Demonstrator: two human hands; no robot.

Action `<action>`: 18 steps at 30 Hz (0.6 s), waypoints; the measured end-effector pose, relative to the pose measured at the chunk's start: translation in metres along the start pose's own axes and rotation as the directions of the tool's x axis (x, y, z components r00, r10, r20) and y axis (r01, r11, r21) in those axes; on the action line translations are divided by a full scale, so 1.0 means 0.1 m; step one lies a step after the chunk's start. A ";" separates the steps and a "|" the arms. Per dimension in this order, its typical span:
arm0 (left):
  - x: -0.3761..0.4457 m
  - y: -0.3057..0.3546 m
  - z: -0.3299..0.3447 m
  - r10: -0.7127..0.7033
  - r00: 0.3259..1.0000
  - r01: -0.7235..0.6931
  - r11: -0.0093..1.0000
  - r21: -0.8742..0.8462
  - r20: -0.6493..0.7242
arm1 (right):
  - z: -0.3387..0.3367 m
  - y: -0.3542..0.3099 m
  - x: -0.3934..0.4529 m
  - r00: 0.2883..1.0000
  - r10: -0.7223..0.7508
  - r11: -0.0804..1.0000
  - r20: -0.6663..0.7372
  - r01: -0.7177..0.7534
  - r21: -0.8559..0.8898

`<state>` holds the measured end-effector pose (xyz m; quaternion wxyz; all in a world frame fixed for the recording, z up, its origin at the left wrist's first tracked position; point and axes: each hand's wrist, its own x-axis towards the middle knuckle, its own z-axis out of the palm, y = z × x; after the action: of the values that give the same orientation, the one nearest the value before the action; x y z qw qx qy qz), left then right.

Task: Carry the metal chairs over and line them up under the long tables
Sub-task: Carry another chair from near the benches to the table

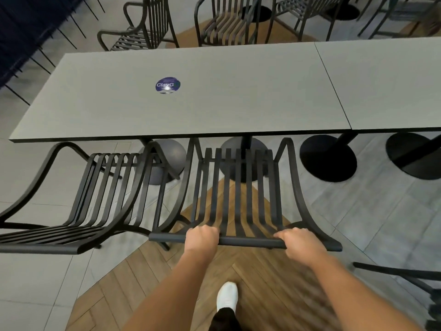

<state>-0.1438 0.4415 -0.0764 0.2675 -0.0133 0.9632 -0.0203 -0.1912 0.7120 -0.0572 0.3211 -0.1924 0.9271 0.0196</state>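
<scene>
Chair (238,187) is matt black slatted metal; counter (214,103) smooth matt grey with a glossy sticker (168,85); floor (262,271) herringbone wood beside grey tile.

Even indoor light, soft shadows, wide-angle edge bending, blurred forearms.

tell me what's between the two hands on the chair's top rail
Only bare top rail between left hand and right hand, in the head view.

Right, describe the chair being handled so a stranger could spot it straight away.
Start at the long grey table with the round blue sticker. Two black slatted metal chairs stand along its near edge. The one meant is the right-hand chair, in front of a round table base; unlike its neighbour, both hands, left and right, hold its top rail.
</scene>
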 end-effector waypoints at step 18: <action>0.15 0.04 -0.36 0.138 0.977 -0.108 0.977 -0.183 0.163 | -0.13 0.02 -0.17 0.973 0.208 0.937 -0.097 -0.170 0.304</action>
<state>-0.1757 0.4463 -0.0535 0.3497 0.0217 0.9331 0.0812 -0.1876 0.7179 -0.0367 0.2828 -0.0535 0.9525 -0.0998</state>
